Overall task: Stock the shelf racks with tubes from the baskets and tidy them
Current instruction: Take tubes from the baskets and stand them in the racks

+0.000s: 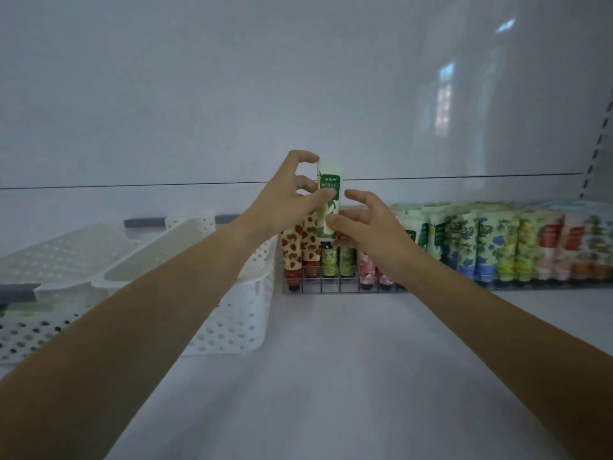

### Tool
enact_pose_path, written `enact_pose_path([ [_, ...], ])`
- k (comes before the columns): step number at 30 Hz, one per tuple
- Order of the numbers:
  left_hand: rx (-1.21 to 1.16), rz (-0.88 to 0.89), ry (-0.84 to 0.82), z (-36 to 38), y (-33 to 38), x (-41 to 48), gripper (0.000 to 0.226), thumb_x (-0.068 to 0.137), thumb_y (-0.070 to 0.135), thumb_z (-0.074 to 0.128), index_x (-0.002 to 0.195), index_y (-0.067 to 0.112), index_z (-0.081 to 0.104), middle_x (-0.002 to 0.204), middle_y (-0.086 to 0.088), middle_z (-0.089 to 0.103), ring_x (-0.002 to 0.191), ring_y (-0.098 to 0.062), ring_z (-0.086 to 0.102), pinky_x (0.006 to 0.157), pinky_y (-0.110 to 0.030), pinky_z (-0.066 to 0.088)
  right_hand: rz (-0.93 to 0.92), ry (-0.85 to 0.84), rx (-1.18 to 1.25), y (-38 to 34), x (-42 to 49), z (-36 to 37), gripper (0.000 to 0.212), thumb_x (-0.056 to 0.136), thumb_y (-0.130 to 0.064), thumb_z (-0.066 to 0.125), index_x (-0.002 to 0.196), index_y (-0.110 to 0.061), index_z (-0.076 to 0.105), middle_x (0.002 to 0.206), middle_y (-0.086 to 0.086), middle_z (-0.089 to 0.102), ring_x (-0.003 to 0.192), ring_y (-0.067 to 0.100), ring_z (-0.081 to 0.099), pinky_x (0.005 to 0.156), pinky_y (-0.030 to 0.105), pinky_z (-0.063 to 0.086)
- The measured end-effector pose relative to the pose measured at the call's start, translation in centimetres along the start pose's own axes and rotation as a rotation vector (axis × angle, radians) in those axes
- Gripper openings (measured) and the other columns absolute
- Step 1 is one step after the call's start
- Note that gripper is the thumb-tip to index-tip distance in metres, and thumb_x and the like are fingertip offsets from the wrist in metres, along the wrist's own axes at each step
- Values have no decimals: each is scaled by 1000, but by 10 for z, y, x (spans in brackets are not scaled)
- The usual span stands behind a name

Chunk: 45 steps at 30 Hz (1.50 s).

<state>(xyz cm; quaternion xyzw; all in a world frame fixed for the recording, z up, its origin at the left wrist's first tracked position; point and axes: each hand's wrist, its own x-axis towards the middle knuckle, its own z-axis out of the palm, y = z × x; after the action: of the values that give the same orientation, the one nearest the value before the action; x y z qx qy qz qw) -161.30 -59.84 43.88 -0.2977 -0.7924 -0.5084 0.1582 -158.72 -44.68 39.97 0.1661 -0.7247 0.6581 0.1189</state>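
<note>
A pale green tube point(329, 194) with a green label stands upright in the air above the left end of the wire rack point(335, 288). My left hand point(292, 197) pinches its upper part between thumb and fingers. Lower down, my right hand point(368, 232) touches the tube with thumb and curled fingers. Below the hands, strawberry-print tubes point(300, 250) and green tubes point(338, 262) stand cap down in the rack. Rows of floral tubes point(491, 244) fill the rack to the right.
White perforated baskets point(232, 313) sit at the left of the white shelf point(348, 360); one more basket point(30, 323) in front holds something green. The shelf's back wall point(298, 94) rises close behind the rack.
</note>
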Motion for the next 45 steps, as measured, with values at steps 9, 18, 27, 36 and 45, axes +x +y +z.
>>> enact_pose_path([
  [9, 521, 150, -56, -1, -10, 0, 34, 93, 24, 51, 125, 15, 45, 108, 1, 57, 95, -6, 51, 74, -14, 36, -160, 238, -329, -4, -19, -74, 39, 83, -9, 62, 113, -26, 43, 89, -9, 61, 70, -1, 64, 61, 17, 50],
  [18, 799, 155, -211, 1, -10, -2, 17, 91, 18, 50, 101, 11, 61, 108, -7, 56, 99, -18, 52, 84, -26, 39, 63, 264, -382, 33, -27, -110, 20, 87, -6, 59, 100, -15, 46, 83, -4, 58, 79, 20, 59, 74, 37, 51],
  [27, 874, 203, -154, 0, 0, 6, 16, 92, 22, 48, 100, 14, 59, 100, 1, 50, 97, -14, 49, 85, -29, 41, 108, 123, -716, 46, -28, -109, 34, 90, -8, 55, 121, -8, 42, 85, 2, 55, 75, 17, 54, 61, 28, 42],
  [36, 931, 138, -140, -63, 15, 5, 13, 91, 19, 51, 97, 12, 60, 94, 0, 61, 88, -16, 56, 80, -31, 45, -125, 436, -896, 20, -33, -89, 54, 86, -12, 57, 135, -6, 35, 126, 17, 47, 107, 31, 51, 86, 45, 46],
  [45, 1031, -154, -99, -205, -20, -32, 12, 89, 21, 55, 99, 18, 59, 93, 4, 57, 82, -16, 52, 78, -26, 37, -420, 113, -741, -54, 12, 43, 41, 89, -20, 56, 127, -16, 43, 111, 1, 51, 95, 12, 49, 78, 20, 38],
])
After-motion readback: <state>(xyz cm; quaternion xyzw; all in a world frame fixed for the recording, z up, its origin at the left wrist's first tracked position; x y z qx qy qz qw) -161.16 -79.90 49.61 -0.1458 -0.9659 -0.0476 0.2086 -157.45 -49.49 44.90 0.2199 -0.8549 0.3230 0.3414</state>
